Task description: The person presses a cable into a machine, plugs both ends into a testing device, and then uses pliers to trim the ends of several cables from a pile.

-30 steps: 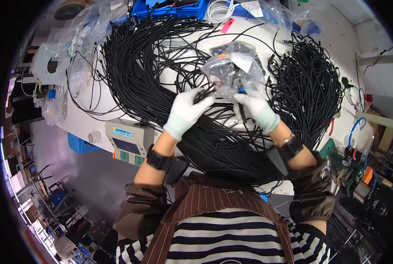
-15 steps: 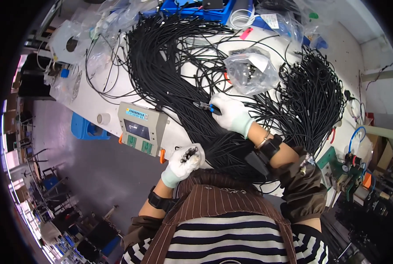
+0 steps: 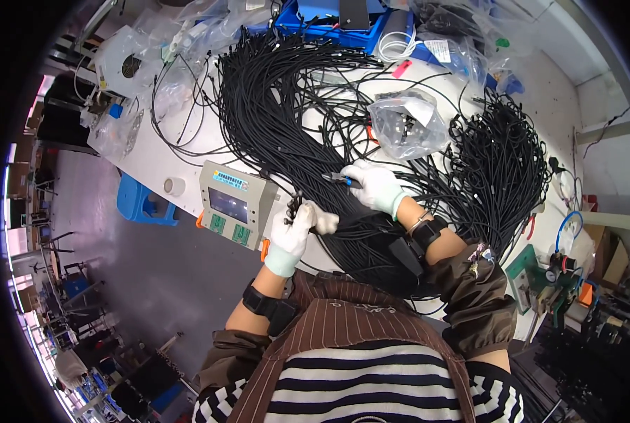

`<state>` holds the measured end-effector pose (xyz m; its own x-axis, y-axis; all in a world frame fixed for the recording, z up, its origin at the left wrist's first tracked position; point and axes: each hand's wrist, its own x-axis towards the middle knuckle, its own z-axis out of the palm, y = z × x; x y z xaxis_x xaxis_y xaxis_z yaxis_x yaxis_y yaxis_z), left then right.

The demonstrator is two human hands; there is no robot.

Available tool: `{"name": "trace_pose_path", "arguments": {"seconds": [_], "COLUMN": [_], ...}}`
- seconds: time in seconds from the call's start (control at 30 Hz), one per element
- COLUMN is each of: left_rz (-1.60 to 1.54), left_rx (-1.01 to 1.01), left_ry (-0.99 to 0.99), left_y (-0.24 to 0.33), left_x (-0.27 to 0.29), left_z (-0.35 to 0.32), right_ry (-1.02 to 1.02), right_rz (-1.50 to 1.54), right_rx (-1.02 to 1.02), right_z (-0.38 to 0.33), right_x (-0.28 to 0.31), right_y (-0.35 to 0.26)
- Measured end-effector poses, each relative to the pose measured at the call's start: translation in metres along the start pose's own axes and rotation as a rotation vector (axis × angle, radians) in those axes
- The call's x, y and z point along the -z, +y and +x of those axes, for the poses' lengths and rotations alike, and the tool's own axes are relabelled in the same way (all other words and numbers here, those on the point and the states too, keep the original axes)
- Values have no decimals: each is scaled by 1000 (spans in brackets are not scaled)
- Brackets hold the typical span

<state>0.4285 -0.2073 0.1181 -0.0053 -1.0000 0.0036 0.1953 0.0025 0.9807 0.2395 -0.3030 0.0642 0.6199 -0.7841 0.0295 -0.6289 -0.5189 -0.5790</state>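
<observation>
a grey tester [image 3: 267, 204] stands at the table's [image 3: 156, 156] near edge. just right of it, the left hand [image 3: 289, 231] is curled around some small black parts [image 3: 294, 209]. black cables [image 3: 287, 123] sweep past beyond it. over them, pliers [image 3: 339, 178] point leftward, their handles wrapped firmly in the right hand [image 3: 378, 189]. farther right lie a clear bag [image 3: 408, 137] and another cable bundle [image 3: 498, 169].

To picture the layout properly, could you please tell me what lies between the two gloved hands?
The head view shows the thick bundle of black cables running between the left hand and the right hand, which holds pliers.
</observation>
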Motion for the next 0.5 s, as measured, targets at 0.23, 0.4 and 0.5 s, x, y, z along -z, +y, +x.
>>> {"name": "trace_pose_path", "arguments": {"seconds": [0.23, 0.4, 0.5], "left_rz": [109, 368, 530], "left_rx": [260, 115, 29], "left_ry": [204, -112, -275], "left_y": [26, 38, 37], "left_x": [-38, -62, -69], "left_z": [36, 74, 93], "right_ry": [43, 129, 264], "right_rz": [661, 1463, 1617], "right_rx": [-157, -362, -444], "right_z": [-23, -35, -45], "right_x": [56, 96, 104], "right_y": [-49, -52, -33]}}
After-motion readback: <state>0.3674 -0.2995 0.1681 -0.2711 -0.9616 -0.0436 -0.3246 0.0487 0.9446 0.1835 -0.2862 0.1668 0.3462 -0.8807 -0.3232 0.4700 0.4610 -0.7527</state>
